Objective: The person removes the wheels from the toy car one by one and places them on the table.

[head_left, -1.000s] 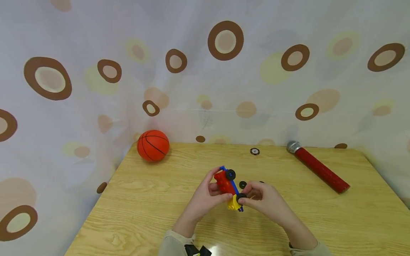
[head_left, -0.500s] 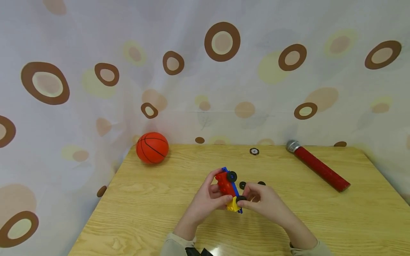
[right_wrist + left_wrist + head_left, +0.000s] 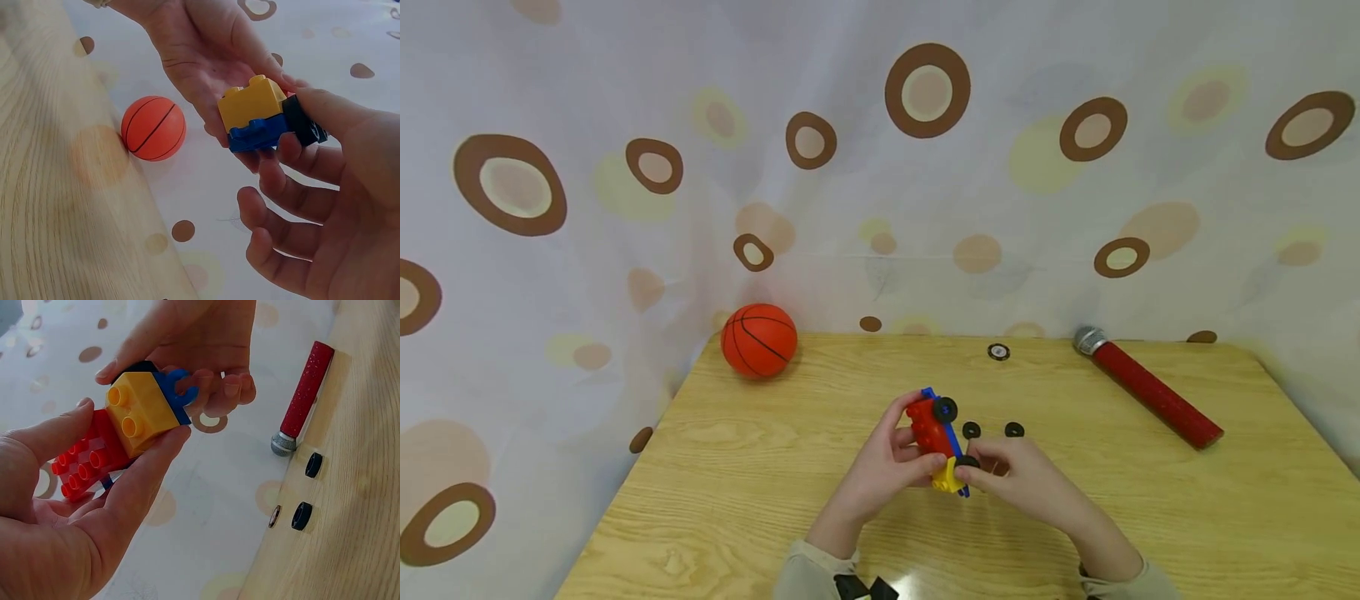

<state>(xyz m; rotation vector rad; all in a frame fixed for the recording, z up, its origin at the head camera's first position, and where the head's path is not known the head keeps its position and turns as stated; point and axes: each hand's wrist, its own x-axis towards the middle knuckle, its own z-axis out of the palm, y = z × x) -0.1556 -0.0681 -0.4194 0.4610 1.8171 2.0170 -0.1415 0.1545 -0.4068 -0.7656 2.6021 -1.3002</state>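
Observation:
My left hand grips a toy car built from blocks, holding it tilted above the table. A red studded block and a yellow block sit on its blue base. One black wheel shows at the car's far end. At the yellow end, the thumb and index finger of my right hand pinch another black wheel against the side of the base. The other right fingers are loosely curled below it.
Two loose black wheels, a nearer one and a farther one, lie on the wooden table beyond my right hand. A small round chip, an orange ball and a red microphone are farther back, before a patterned curtain.
Both hands keep their hold on the car and wheel. My right hand has shifted slightly, and the second loose wheel, mostly covered a second ago, now shows fully.

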